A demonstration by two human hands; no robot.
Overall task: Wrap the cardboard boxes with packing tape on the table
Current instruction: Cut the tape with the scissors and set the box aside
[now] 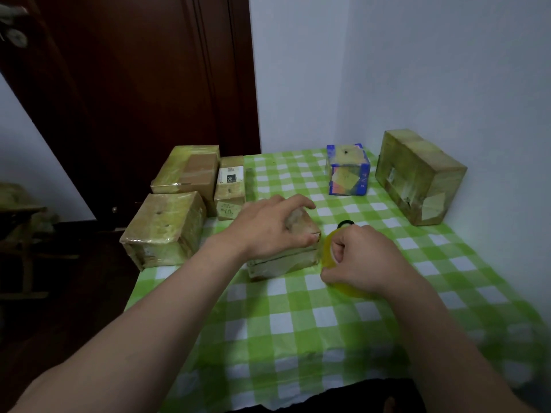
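The left hand (268, 229) lies over the top of the middle box (286, 262). Its fingers bend over the far top edge and its thumb sits at the near right corner, so it clamps the box down on the table (298, 329). This box sits in the middle of the green and white checked cloth, directly under the palm, with only its near face and right end showing.

Just right of that box, touching or almost touching its right end, is the tape roll (328, 253), yellowish and see-through. The right hand (365, 262) is clenched round it, with fingers curled into the core and the rim showing on the left and below the knuckles. Whether a strip of tape runs from the roll to the box cannot be told.

There are six boxes in all, and one tape roll. Besides the middle box, three stand together at the far left edge: a near left box (162, 231), a far left box (186, 169) behind it, and a narrow box (229, 186) beside them. A blue box (348, 174) stands far and right of centre, and a big box (417, 177) is at the far right by the wall. All look shiny with tape.

A small black ring (346, 223) lies just beyond the roll.
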